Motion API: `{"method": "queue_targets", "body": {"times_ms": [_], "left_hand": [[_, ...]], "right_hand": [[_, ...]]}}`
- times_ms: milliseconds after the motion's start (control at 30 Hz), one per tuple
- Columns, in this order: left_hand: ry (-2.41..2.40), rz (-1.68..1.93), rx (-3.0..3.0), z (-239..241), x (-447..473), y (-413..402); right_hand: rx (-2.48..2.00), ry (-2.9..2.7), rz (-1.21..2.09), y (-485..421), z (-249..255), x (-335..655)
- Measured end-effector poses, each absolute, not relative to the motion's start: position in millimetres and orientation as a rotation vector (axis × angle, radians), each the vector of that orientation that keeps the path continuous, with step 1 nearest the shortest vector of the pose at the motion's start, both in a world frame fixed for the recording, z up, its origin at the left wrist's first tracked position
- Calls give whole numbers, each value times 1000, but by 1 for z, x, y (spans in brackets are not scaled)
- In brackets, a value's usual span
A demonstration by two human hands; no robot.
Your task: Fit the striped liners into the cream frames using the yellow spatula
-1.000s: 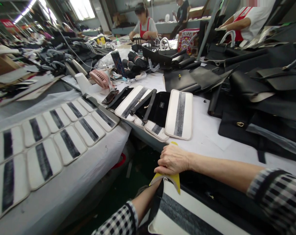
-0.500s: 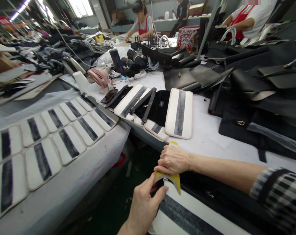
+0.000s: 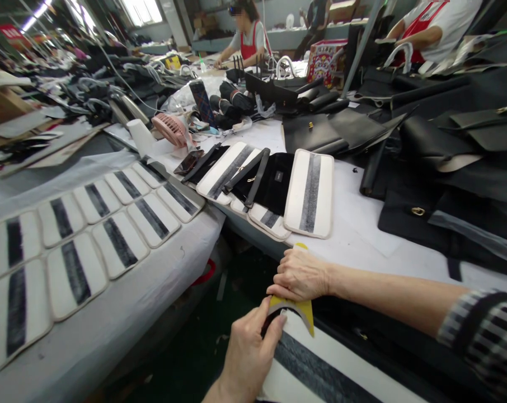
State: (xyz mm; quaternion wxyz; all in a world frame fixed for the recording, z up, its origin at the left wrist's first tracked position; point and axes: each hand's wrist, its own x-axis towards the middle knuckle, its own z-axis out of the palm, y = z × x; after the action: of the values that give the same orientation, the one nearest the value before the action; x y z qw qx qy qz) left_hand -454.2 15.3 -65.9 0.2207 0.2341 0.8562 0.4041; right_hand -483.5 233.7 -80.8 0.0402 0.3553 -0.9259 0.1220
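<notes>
- Long work tables [image 3: 362,224] with white covers fill a busy, crowded room.
- At the bottom middle of the frame lies a yellow scraper [image 3: 297,308], at the near edge of the table.
- It rests on a white panel with a dark stripe [image 3: 320,364], which runs toward the bottom right.
- The right hand [image 3: 299,275] presses down flat on the scraper, fingers close together and curled over its edge.
- The left hand [image 3: 247,355] comes up from the bottom of the frame; its thumb and fingers pinch the end of the striped panel, just under the scraper.
- The two hands are almost touching.
- Just above the hands, in the middle of the frame, sits another white striped piece [image 3: 310,193], next to a black pouch with straps [image 3: 266,179].
- On the left, a row of small striped pieces [image 3: 102,224] lies on a second table.
- A pink fan [image 3: 169,127] stands in the upper middle left.
- Black bag parts [image 3: 446,157] are piled on the right.
- At the top of the frame, a person in a red apron [image 3: 249,42] works at a far table.
- Another person's arm [image 3: 421,33] shows at the upper right.
</notes>
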Motion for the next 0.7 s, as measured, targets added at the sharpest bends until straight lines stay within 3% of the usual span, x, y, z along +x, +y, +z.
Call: {"method": "queue_targets", "body": {"times_ms": [467, 700], "left_hand": [[2493, 1030, 964, -83, -451, 13], [2457, 944, 1108, -81, -451, 14]], "right_hand": [[1073, -2934, 357, 235, -80, -475], [841, -3091, 367, 224, -71, -449]]}}
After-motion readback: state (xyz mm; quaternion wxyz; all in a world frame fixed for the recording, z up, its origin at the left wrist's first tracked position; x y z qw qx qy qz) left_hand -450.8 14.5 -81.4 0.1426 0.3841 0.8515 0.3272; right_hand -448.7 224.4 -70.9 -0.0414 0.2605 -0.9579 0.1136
